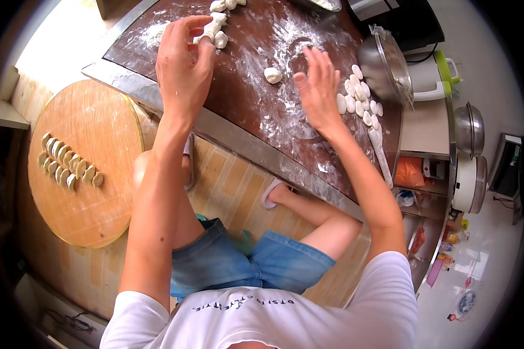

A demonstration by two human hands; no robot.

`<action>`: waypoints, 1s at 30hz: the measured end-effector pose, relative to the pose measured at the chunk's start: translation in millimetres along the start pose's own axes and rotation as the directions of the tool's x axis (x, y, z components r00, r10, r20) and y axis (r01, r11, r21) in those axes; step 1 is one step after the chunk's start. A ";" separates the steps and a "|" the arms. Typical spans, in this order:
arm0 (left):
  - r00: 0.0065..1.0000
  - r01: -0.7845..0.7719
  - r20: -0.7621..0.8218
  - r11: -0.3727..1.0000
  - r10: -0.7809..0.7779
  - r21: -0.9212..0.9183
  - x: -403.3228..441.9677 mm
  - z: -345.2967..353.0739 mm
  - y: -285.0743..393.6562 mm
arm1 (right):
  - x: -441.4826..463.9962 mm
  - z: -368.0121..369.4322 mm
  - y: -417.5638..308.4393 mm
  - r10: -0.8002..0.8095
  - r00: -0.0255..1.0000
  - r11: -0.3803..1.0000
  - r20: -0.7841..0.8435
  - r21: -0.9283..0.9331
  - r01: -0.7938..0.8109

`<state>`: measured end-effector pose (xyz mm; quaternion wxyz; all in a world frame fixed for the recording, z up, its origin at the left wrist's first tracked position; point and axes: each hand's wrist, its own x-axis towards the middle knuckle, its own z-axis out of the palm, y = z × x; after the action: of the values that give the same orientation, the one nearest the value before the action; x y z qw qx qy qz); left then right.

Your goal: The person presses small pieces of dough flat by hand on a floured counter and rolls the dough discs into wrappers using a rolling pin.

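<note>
My left hand (186,64) is over the left part of the floured brown table, its fingers curved and apart beside a cluster of white dough pieces (220,39); it touches or nearly touches them, which I cannot tell. A single dough ball (272,75) lies between my two hands. To its right my right hand (319,87) hovers above the flour, fingers spread and slightly blurred, nothing in it. Several flattened dough pieces (360,106) lie just right of that hand, with a floury rolling pin (380,156) below them.
A round wooden board (99,215) with rows of dumplings (70,163) stands at the left, lower than the table. A metal bowl (384,65) sits at the table's right edge, near a white and green appliance (428,78). Shelves (428,203) hold packages at the right.
</note>
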<state>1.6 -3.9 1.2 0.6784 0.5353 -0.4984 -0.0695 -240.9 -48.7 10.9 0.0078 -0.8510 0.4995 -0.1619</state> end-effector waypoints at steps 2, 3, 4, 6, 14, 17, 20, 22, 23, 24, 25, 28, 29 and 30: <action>1.000 0.009 -0.018 0.999 -0.009 -0.033 0.9 -4.4 -0.5 | -10.3 13.2 2.0 0.053 0.993 0.999 0.105 -0.008 -0.053; 0.999 0.017 -0.035 0.999 -0.018 -0.048 0.9 -6.0 -0.9 | -9.7 13.0 5.3 0.081 0.991 0.997 0.105 -0.027 -0.078; 0.999 0.024 -0.034 0.999 -0.025 -0.034 0.9 -5.1 -2.7 | -10.5 11.4 7.8 0.117 0.988 0.993 0.097 -0.048 -0.112; 1.000 0.017 -0.021 1.000 -0.018 -0.012 5.2 -2.8 -5.3 | -10.4 11.6 9.3 0.132 0.985 0.991 0.109 -0.029 -0.130; 1.000 0.020 -0.024 0.999 -0.020 -0.038 1.5 -1.1 1.3 | -56.2 -29.6 17.7 -0.201 0.979 0.924 0.034 0.338 0.178; 0.999 0.021 -0.023 0.999 -0.022 -0.045 2.1 -3.3 1.9 | -59.0 -31.5 56.2 -0.099 0.995 0.990 -0.022 -0.101 0.097; 0.999 0.022 -0.033 0.999 -0.023 -0.028 3.2 -7.1 1.9 | -23.7 -46.3 42.5 -0.140 0.977 0.987 -0.161 -0.098 0.126; 0.999 0.023 -0.023 1.000 -0.023 -0.002 0.7 -5.6 0.9 | 3.9 -41.9 -14.3 -0.196 0.980 0.944 0.021 0.275 0.183; 1.000 0.016 -0.027 1.000 -0.016 0.009 3.2 -4.2 0.6 | 15.2 -42.6 -33.2 -0.198 0.967 0.934 0.164 0.331 0.135; 0.999 0.021 -0.025 1.000 -0.021 0.006 4.2 -3.5 1.3 | 23.3 -42.6 -43.0 -0.205 0.930 0.923 0.306 0.377 0.079; 0.999 0.032 -0.021 0.999 -0.032 0.003 3.0 -3.5 2.1 | 28.8 -28.4 -31.6 -0.306 0.914 0.910 0.267 0.363 0.198; 0.998 0.049 -0.029 0.999 -0.049 -0.003 2.1 -6.4 3.1 | 28.2 -33.8 -25.8 -0.004 0.908 0.859 0.420 0.465 -0.212; 0.999 0.044 -0.029 0.999 -0.045 -0.010 2.7 -7.5 1.7 | 23.2 -32.6 -16.9 0.041 0.895 0.753 0.443 0.575 -0.320; 0.999 0.036 -0.032 0.999 -0.036 -0.018 3.8 -7.5 0.8 | 20.1 -31.8 -9.8 0.020 0.926 0.830 0.377 0.510 -0.225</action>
<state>8.7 -1.0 4.7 0.6898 0.5391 -0.4770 -0.0776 -232.6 -56.2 48.1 0.3501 -0.7939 0.4772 -0.1395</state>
